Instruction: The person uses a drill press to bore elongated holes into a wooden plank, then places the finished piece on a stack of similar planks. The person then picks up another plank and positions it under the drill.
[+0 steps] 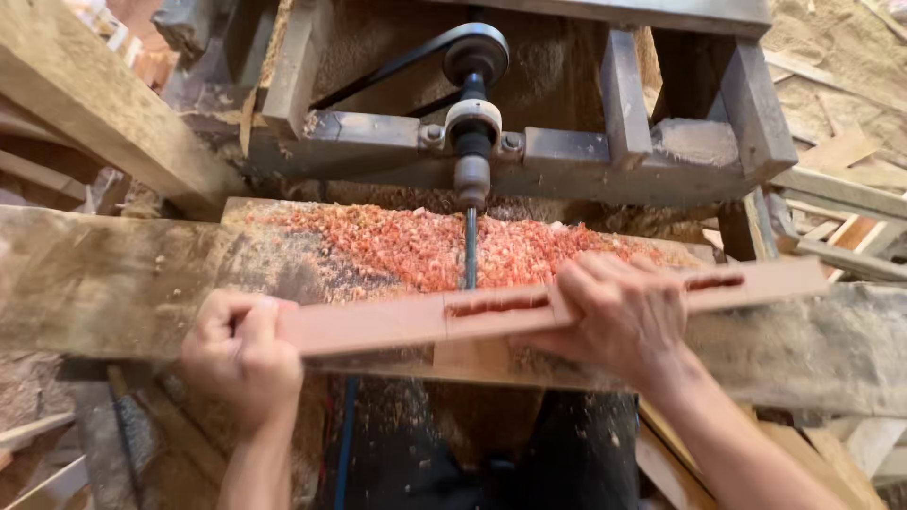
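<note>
- Left hand (241,354): fingers curled tight around the left end of the wooden strip (378,321).
- Strip lies across the bench (104,283), against the drill bit (470,250); reddish shavings (397,246) behind.
- Right hand (619,316): fingers wrapped over the strip, right of centre.

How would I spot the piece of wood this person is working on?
Find the grey machine frame with the horizontal drill bit. Below it, past the reddish shavings, the left hand and right hand hold a pinkish wooden strip. Only it has long slots cut in.
</note>
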Demonstrator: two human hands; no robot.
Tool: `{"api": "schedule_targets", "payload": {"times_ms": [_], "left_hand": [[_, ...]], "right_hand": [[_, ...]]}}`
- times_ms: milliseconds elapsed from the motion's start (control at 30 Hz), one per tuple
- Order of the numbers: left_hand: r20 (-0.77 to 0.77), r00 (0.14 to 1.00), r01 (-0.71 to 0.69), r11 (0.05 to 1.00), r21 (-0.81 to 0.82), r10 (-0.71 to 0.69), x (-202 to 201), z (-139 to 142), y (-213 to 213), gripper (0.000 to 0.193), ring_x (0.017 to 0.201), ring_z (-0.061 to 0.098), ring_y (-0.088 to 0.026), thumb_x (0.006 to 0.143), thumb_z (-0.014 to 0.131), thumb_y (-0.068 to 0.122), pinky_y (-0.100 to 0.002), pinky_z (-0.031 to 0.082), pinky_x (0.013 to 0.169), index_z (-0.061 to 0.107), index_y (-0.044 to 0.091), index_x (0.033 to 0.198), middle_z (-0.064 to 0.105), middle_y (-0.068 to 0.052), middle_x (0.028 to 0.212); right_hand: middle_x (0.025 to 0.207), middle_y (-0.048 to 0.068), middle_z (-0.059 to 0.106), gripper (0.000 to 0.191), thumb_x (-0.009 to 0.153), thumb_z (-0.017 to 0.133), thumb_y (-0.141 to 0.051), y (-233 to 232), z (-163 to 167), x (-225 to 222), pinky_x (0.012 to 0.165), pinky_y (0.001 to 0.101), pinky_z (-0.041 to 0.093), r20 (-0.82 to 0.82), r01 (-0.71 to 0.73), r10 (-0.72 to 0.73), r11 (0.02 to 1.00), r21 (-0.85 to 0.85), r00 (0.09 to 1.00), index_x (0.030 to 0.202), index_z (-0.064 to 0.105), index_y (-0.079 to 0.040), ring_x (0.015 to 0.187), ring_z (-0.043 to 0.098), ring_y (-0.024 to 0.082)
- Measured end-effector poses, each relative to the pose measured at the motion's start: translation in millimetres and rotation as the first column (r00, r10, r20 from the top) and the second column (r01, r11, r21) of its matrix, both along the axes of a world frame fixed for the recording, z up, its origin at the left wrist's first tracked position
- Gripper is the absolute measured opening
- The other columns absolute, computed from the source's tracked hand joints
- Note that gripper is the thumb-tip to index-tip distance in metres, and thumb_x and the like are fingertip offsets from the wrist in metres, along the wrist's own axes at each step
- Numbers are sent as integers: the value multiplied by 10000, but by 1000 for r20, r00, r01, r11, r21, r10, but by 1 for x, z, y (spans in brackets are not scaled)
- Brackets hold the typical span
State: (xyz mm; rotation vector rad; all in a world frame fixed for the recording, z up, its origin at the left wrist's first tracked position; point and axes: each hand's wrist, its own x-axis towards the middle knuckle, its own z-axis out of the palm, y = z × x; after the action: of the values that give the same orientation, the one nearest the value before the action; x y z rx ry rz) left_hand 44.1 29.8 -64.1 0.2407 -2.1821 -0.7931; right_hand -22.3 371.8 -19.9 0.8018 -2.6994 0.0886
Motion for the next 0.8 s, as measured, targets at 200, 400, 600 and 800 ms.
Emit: {"api": "schedule_targets", "payload": {"times_ms": [200, 400, 600, 800], "left_hand": [[-57, 998, 18, 953, 301, -1, 5, -7, 0, 170, 612, 596, -141, 930, 563, 41, -271, 438, 617, 615, 47, 768, 694, -56, 728], [-18, 1000, -17, 976, 217, 21, 4, -16, -7, 180, 568, 558, -149, 885, 556, 4, -272, 391, 573, 638, 35, 728, 655, -60, 681], [-77, 997, 18, 946, 324, 7, 0, -16, -10, 168, 585, 601, -143, 907, 561, 23, -252, 430, 577, 607, 45, 747, 668, -53, 704], [27, 995, -103, 981, 164, 100, 7, -5, -11, 187, 650, 648, -172, 916, 597, 20, -288, 475, 649, 676, 42, 749, 697, -67, 722]], "right_hand": [[546, 19, 613, 711, 588, 743, -834, -4, 0, -4, 463, 369, 479, 0, -34, 34, 999, 29, 999, 632, 568, -147, 475, 554, 143], [588, -2, 603, 703, 647, 723, -837, -7, -1, -2, 524, 361, 500, -40, -50, 50, 999, 12, 998, 635, 588, -147, 509, 587, 148], [647, -3, 588, 653, 665, 700, -793, -12, 0, -2, 561, 375, 487, -127, -141, 129, 986, -93, 984, 671, 560, -155, 591, 589, 152], [614, -8, 594, 627, 641, 748, -769, -17, 2, 1, 505, 332, 457, -23, -82, 81, 994, -66, 996, 685, 586, -165, 516, 537, 126]]}}
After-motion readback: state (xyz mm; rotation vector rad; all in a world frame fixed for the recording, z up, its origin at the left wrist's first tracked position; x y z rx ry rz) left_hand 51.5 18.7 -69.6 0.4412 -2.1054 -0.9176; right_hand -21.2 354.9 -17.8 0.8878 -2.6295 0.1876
